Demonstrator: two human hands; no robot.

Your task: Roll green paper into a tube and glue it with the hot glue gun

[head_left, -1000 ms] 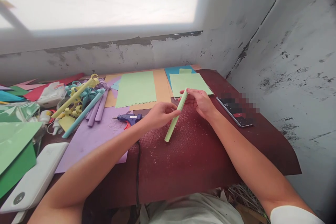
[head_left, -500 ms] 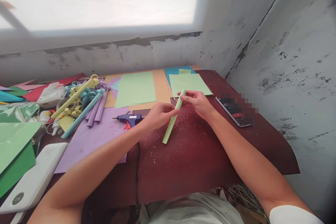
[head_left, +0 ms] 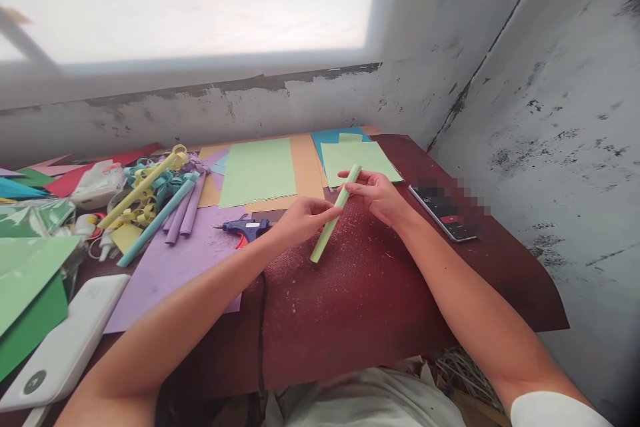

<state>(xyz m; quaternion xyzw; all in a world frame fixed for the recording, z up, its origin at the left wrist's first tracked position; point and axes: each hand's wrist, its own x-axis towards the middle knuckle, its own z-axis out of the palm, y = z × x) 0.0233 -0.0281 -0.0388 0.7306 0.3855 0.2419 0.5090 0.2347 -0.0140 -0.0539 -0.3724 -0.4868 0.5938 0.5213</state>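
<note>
A light green rolled paper tube [head_left: 327, 238] slants between my two hands over the dark red table [head_left: 320, 327]. My left hand [head_left: 306, 219] is closed on it around the middle, thumb along the near side. Near its upper end, my right hand [head_left: 373, 193] pinches the tube between thumb and fingers. Just left of my left hand lies a blue glue gun [head_left: 245, 229] with a red trigger, on a purple sheet [head_left: 185, 273]. Beyond the hands are stacks of light green paper [head_left: 260, 170].
To the left, yellow [head_left: 143, 187], teal [head_left: 157, 220] and purple paper tubes [head_left: 193, 203] lie with curled strips. A white power bank [head_left: 65, 340] rests at the near left, a phone [head_left: 443, 213] at the right. A black cord [head_left: 261, 333] runs to the near edge. Walls border the table.
The green tube has shifted up slightly through the hands, its upper end now further past my right fingers. Both hands stay closed on it in nearly the same place.
</note>
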